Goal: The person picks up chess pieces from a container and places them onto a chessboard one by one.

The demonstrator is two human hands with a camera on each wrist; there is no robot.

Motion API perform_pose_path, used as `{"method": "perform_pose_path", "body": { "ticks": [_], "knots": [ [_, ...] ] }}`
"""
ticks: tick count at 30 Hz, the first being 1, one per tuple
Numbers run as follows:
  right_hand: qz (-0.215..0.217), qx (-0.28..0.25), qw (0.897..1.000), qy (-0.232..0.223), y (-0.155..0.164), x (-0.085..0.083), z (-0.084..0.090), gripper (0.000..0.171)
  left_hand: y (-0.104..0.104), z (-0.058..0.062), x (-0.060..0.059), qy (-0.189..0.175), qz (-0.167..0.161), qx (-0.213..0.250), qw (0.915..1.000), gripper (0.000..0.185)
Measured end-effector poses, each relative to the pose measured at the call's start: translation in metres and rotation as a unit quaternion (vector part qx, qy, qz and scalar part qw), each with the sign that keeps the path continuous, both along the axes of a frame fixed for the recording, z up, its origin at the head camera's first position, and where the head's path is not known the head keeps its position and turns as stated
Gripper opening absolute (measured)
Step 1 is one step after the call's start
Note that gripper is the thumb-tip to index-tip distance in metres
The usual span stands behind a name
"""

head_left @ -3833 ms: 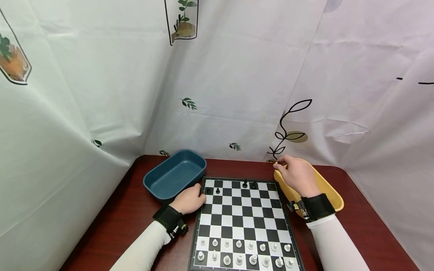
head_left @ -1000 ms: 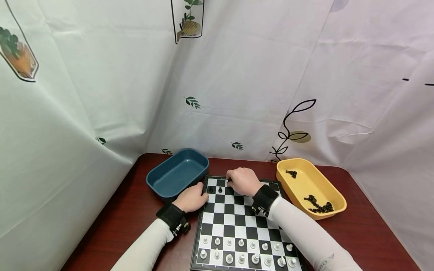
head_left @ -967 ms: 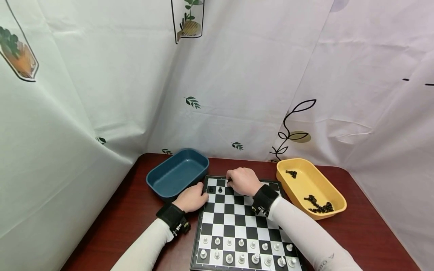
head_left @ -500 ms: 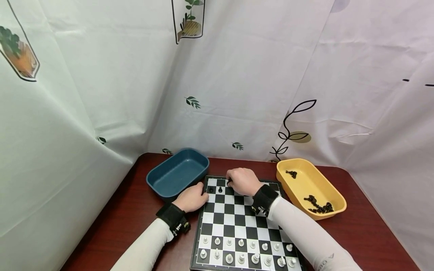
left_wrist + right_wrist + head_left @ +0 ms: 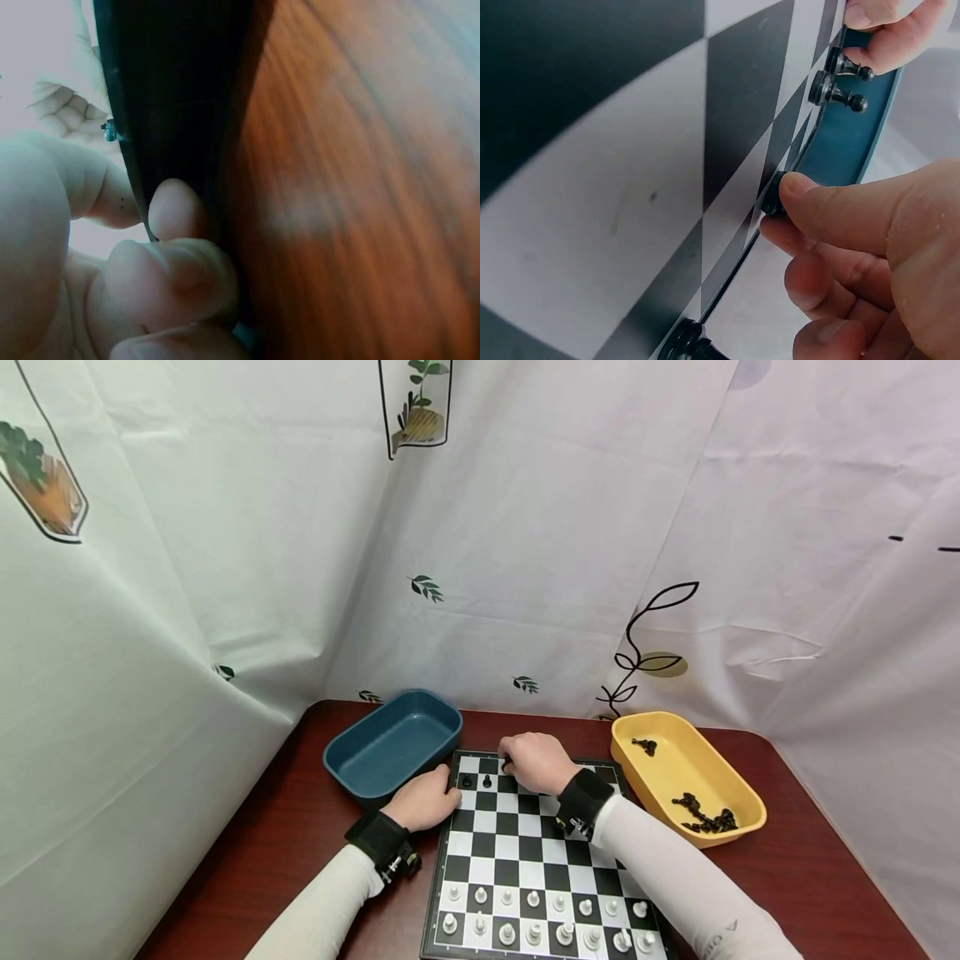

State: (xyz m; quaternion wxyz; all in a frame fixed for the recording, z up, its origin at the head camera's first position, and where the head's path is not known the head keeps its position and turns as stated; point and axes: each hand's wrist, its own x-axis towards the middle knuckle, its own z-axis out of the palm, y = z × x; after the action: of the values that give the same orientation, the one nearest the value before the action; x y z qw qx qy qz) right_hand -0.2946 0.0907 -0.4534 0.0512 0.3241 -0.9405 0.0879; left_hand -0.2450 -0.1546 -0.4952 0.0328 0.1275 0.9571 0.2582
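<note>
The chessboard lies on the table, its left edge gripped by my left hand, with the thumb over the top and fingers against the side in the left wrist view. At the far row, my right hand pinches a black chess piece between thumb and index finger. Only its base shows, standing at the board surface. Two black pawns, a nearer pawn and a farther pawn, stand by the left hand. Another black piece shows low in the right wrist view.
A yellow tray at the right holds several black pieces. The blue tray stands behind the left hand. White chess pieces fill the near two rows. A white curtain hangs behind the table.
Since the earliest frame, my right hand has moved left from the yellow tray to the board's far row. Over the last second both hands have stayed almost still.
</note>
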Motion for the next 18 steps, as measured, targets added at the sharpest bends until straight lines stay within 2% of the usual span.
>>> {"method": "perform_pose_path", "body": {
  "ticks": [9,13,18],
  "knots": [
    [0.013,-0.003,1.0,0.001,0.002,-0.001,0.001,0.018,-0.001,-0.002,0.0,-0.002,-0.002,0.006,1.0,0.035],
    [0.007,-0.017,1.0,-0.003,0.005,0.0,0.001,0.018,-0.002,-0.003,-0.001,-0.002,-0.004,0.007,1.0,0.036],
    [-0.005,-0.028,1.0,0.014,0.013,0.002,0.005,0.017,-0.003,-0.004,-0.003,0.005,-0.006,0.002,1.0,0.037]
  ]
}}
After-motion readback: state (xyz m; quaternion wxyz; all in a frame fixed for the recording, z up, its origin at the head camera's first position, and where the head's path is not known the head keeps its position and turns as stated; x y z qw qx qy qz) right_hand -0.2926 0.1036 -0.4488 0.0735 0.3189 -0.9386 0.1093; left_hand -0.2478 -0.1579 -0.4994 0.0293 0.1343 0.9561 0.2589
